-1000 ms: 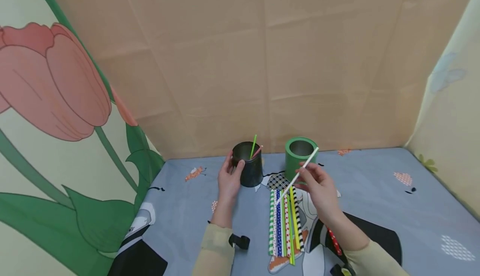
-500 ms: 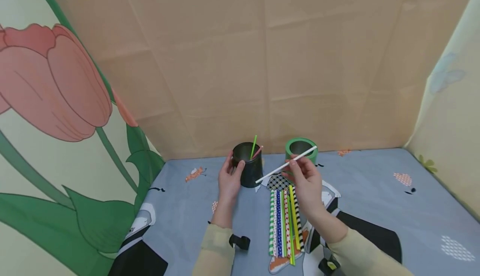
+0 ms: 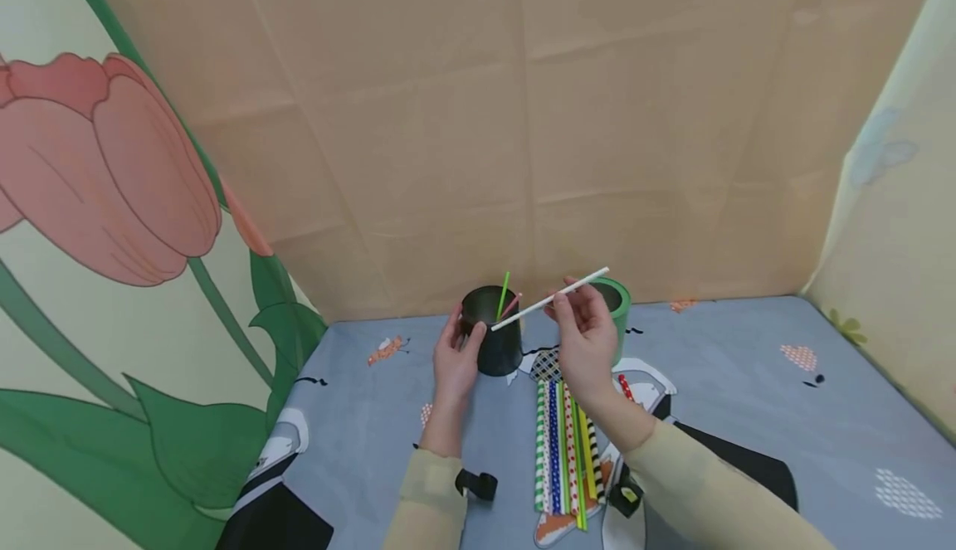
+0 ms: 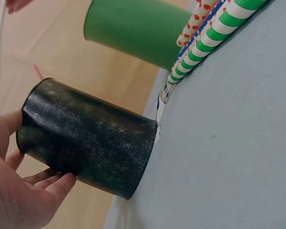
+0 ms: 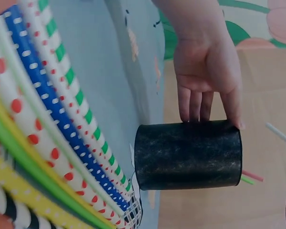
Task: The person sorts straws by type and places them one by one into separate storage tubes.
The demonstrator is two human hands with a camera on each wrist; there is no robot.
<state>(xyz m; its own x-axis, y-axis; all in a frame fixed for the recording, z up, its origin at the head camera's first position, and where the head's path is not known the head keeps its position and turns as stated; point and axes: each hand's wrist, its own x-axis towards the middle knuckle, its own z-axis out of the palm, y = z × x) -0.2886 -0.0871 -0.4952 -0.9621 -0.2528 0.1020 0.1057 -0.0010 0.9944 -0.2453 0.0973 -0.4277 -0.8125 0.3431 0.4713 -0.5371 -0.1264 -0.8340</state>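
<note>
My left hand (image 3: 457, 363) grips the side of a black cup (image 3: 489, 357), thumb near the rim, fingers round the far side. The cup stands upright on the cloth. A green straw (image 3: 504, 294) and a pink straw (image 3: 512, 305) stick up out of it. Between thumb and fingers, my right hand (image 3: 588, 351) pinches a white straw (image 3: 532, 309) in the air. That straw slants, its lower left end overlapping the black cup's rim in the head view. In the right wrist view the white straw (image 5: 280, 135) appears beyond the cup's mouth.
Behind the right hand stands a green cup (image 3: 618, 305). Several patterned and plain straws (image 3: 556, 450) lie side by side in front of the cups. A red dotted straw (image 3: 625, 386) lies by the right forearm. Brown sheeting (image 3: 418, 160) hangs behind the blue printed cloth (image 3: 747, 384).
My right hand has moved left and up with the white straw, past the green cup toward the black cup. The straw has tipped flatter. My left hand and the black cup stay in place.
</note>
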